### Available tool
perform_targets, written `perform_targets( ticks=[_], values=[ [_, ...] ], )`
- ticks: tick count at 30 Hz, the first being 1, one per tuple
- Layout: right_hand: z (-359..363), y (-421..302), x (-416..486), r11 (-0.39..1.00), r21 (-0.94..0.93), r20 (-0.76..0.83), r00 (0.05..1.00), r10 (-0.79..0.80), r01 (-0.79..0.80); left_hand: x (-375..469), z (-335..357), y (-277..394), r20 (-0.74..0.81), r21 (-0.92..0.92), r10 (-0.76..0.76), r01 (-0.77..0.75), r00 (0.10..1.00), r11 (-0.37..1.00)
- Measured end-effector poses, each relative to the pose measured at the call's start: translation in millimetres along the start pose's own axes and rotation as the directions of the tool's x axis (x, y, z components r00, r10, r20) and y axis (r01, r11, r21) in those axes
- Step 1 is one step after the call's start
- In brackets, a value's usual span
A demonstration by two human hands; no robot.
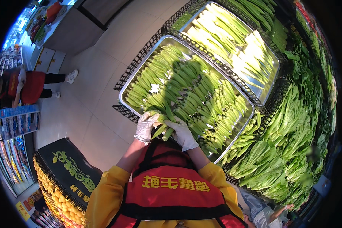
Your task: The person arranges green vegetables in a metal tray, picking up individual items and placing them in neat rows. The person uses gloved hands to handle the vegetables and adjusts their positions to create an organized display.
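Note:
Both hands wear thin whitish gloves and meet at the near edge of a metal tray (126, 90) of green okra. My left hand (145, 127) holds a few okra pods between thumb and fingers. Close beside it, my right hand (183, 133) grips okra pods (168, 134), whose ends point down toward my apron. Inside the tray, okra (185, 77) lies in packed, slanting rows, partly under my shadow. Some bare metal shows between the rows. The fingertips are partly hidden behind the pods.
Black plastic lattice guards (225, 68) border the tray. Beyond is a second metal tray of long pale-green vegetables (216, 28). Leafy greens (287, 136) fill the right side. A person in a red apron (32, 87) stands at left; a yellow-fruit display (61, 203) is lower left. Another person (269, 215) is lower right.

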State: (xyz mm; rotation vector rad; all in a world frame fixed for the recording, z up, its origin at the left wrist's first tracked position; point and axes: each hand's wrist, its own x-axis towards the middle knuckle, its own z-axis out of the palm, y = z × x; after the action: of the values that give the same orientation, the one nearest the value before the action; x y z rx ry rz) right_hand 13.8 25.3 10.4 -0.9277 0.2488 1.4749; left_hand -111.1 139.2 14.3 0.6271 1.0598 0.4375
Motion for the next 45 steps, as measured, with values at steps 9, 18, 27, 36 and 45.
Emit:
perform_targets(
  ticks=[9, 18, 27, 36, 45],
  values=[
    [5, 0, 8, 0.996, -0.092, -0.051, 0.999, -0.019, 0.015, 14, -41, 44, -0.197, 0.241, 0.12, -0.07, 0.973, 0.968],
    [-3, -34, -14, 0.988, -0.149, -0.205, 0.976, -0.071, 0.04, 39, -35, 38, 0.091, 0.993, 0.254, -0.108, 0.963, 0.055],
    [16, -35, -3, 0.942, -0.334, -0.069, 0.996, -0.058, 0.032, -10, -1, 52, 0.326, 0.871, 0.333, -0.419, 0.885, 0.258],
    [54, -43, 43, 0.914, -0.405, 0.019, 1.0, -0.014, 0.021, 11, -19, 47, 0.048, 0.821, 0.451, -0.292, 0.891, 0.49],
    [86, -53, 115, 0.596, -0.8, 0.13, 0.99, 0.061, 0.069, 82, -56, 90, -0.24, 0.95, 0.506, 0.092, 0.828, 0.298]
  ],
)
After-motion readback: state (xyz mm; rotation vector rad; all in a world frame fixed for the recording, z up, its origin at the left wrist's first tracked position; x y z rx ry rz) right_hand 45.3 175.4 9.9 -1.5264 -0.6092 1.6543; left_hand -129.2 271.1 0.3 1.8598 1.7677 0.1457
